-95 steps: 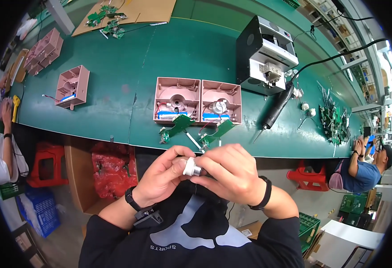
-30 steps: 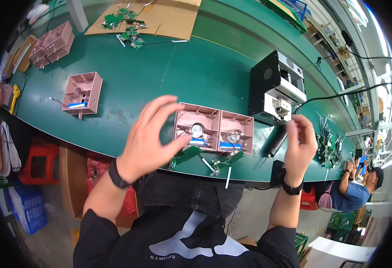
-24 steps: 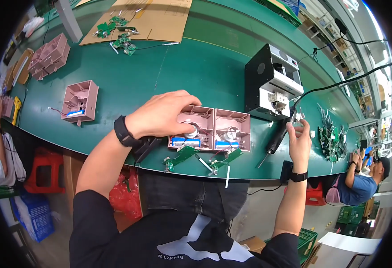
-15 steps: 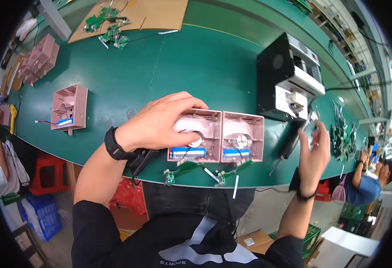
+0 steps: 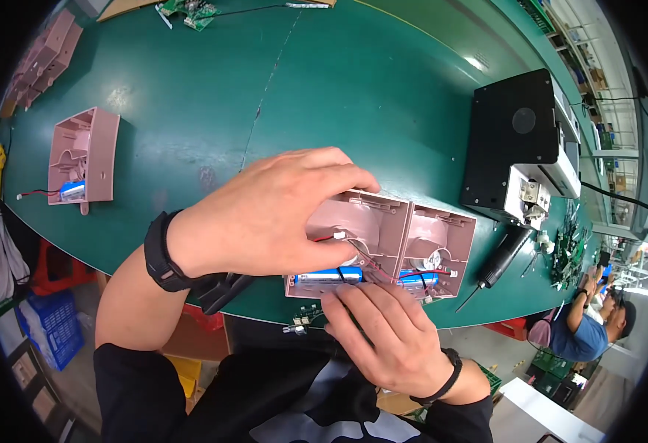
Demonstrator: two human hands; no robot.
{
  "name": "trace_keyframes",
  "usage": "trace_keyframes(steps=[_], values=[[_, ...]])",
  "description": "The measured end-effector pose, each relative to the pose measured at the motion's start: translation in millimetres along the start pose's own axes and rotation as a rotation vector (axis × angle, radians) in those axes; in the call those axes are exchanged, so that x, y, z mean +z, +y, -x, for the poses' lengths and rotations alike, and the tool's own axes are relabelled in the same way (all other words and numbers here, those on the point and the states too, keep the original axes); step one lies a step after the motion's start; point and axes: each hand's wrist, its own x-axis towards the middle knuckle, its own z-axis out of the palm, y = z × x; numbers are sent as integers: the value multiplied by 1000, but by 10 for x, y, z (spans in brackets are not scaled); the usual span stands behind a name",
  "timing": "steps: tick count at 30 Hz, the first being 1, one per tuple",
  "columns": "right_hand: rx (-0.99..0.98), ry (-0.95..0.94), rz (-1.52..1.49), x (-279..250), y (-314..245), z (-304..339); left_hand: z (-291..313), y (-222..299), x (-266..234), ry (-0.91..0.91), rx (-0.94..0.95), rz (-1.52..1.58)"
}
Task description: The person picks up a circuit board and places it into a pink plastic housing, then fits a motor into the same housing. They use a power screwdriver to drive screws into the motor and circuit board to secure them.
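Note:
Two pink plastic housings [image 5: 443, 234] stand side by side, their open tops facing up. My left hand [image 5: 265, 218] grips the left one, fingers over its far wall and thumb inside. In each housing lies a blue battery [image 5: 329, 276] near the front wall, with thin red and black wires and white connectors. My right hand [image 5: 394, 336] is at the front wall, fingers bent and drawn together by the wires; what its fingertips hold is hidden. A small green circuit board [image 5: 303, 319] sticks out in front of the left housing.
An electric screwdriver [image 5: 507, 255] lies right of the housings, below a black-and-white machine [image 5: 520, 148]. Another pink housing [image 5: 84, 159] with a battery stands at left, with more stacked beyond. Green boards [image 5: 571, 244] pile up at right. A co-worker [image 5: 590, 325] sits at far right.
My right hand has moved left from beside the screwdriver to the front of the housings. My left hand still holds the left housing. The view has shifted closer.

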Motion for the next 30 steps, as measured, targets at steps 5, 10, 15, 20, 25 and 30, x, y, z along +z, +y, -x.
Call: trace_keyframes(steps=[5,10,15,20,25,30], values=[[0,101,-82,-123,51,25,6,8,26,23,-11,-36],[803,936,126,-352,658,887,-116,166,3,7,104,-65],[1162,488,122,-288,1496,1234,-53,152,-45,-44,-32,-63],[1252,397,193,-224,1988,1401,-91,183,-5,-56,10,-43],[1145,803,-648,-401,1882,1435,-85,192,32,-45,-27,32],[657,1354,-1034,-719,1415,1332,-72,215,72,-45,-46,55]])
